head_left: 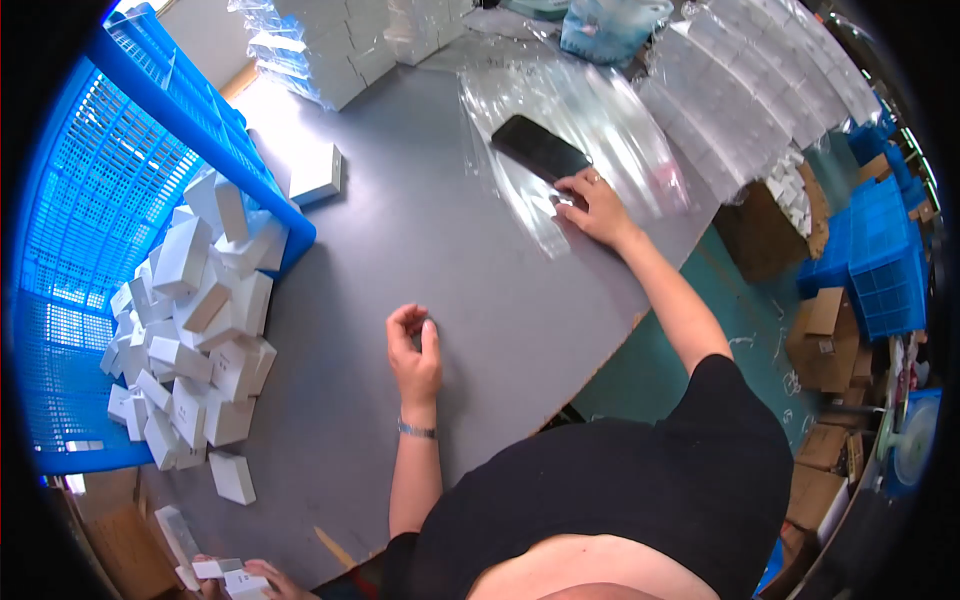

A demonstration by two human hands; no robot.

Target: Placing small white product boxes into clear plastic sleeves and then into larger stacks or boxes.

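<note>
My left hand (413, 355) is above the grey table (350, 400) with its fingers curled in, the thumb up, and nothing visible in it. Out to the right, my right hand (597, 210) reaches over a pile of clear plastic bags (620, 130). Its thumb and fingers are bent together at the near end of a black phone (540, 147) that lies on the bags. A small dark patch shows between those fingertips; what it is, I cannot tell. A white box (317, 175) lies on the table beyond my left hand.
At the left a blue plastic crate (90, 250) lies tipped, with many white boxes (195, 330) spilling from it. Another person's hands (270, 575) hold white boxes at the lower left. Wrapped stacks of white boxes (345, 45) and a light blue bag (610, 30) stand at the back.
</note>
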